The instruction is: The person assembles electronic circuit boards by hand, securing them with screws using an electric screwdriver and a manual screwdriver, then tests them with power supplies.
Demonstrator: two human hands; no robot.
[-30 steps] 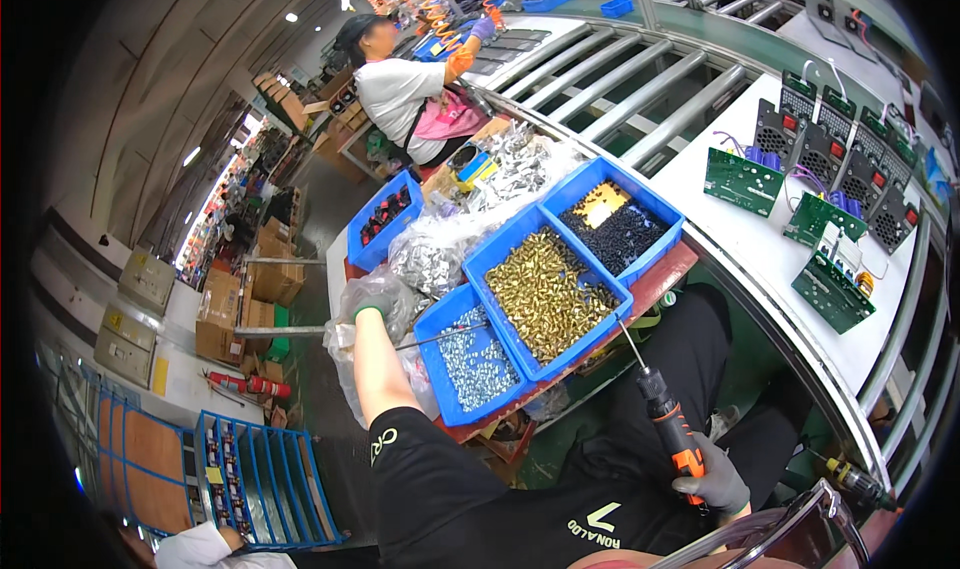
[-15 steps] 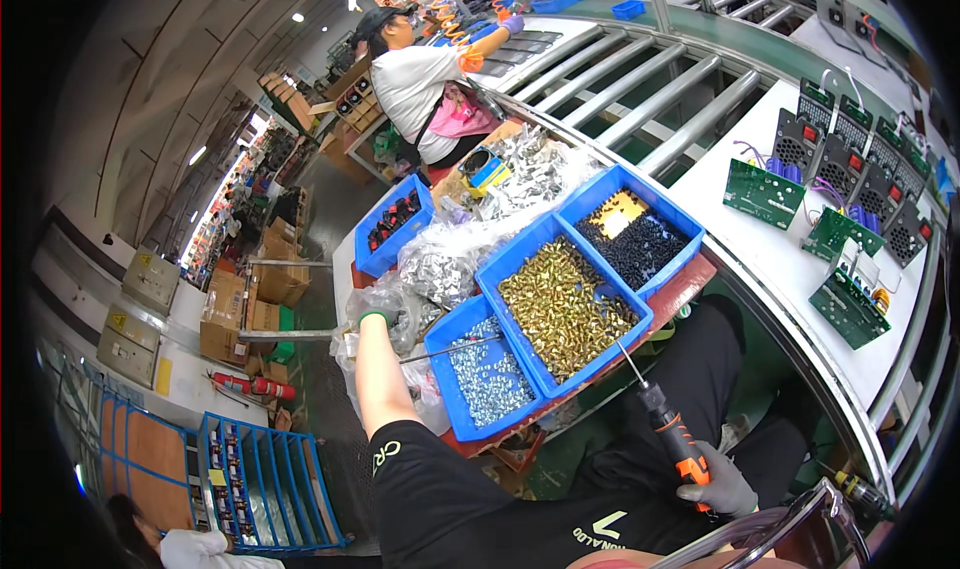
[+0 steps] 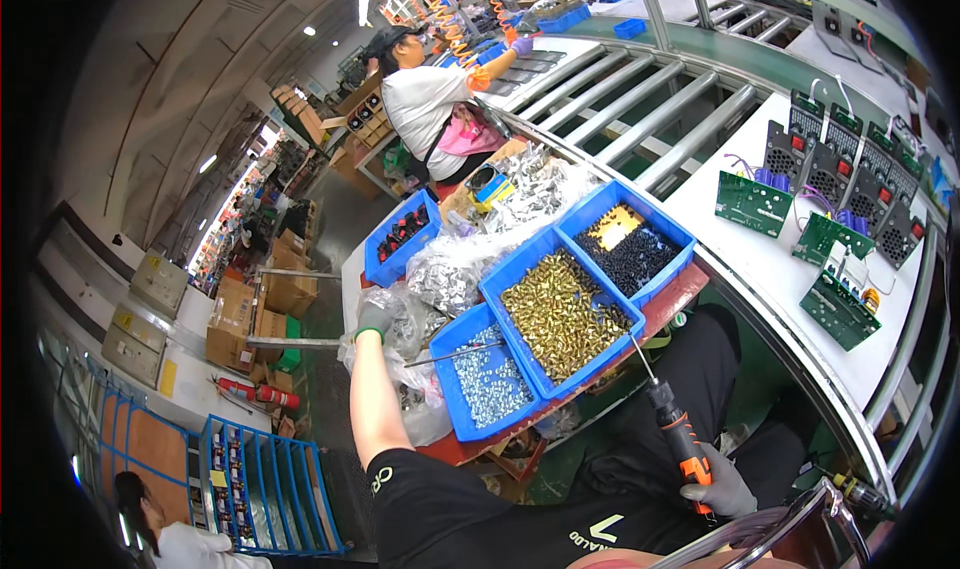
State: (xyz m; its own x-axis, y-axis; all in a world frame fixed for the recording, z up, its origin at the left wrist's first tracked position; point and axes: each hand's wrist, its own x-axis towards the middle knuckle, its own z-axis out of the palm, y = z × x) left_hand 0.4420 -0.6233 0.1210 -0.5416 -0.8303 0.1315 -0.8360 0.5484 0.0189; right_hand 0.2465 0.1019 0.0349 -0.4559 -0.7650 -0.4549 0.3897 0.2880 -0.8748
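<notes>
My right hand (image 3: pixel 724 485), in a grey glove, is wrapped round an orange and black electric screwdriver (image 3: pixel 682 439). The tool's long bit points up toward the near corner of a blue bin (image 3: pixel 547 387) of brass-coloured fasteners (image 3: pixel 560 309). My left hand (image 3: pixel 376 318), gloved too, reaches out to crumpled clear plastic bags (image 3: pixel 405 319) at the table's left side. Its fingers are hidden or too small to make out. Right of that hand stands a blue bin (image 3: pixel 452 401) of small silvery fasteners (image 3: pixel 490 379), with a thin dark rod (image 3: pixel 455 352) lying across its rim.
Another blue bin (image 3: pixel 683 261) holds black screws and yellow pieces. Silvery metal parts (image 3: pixel 445 277) fill the bags behind. On the right, green circuit boards (image 3: pixel 752 205) and black fan units lie beside a roller conveyor (image 3: pixel 685 134). A co-worker (image 3: pixel 425 99) sits at the far side.
The left hand shows more of its glove above the plastic than before. The whole view has shifted slightly. My right hand keeps its grip on the screwdriver.
</notes>
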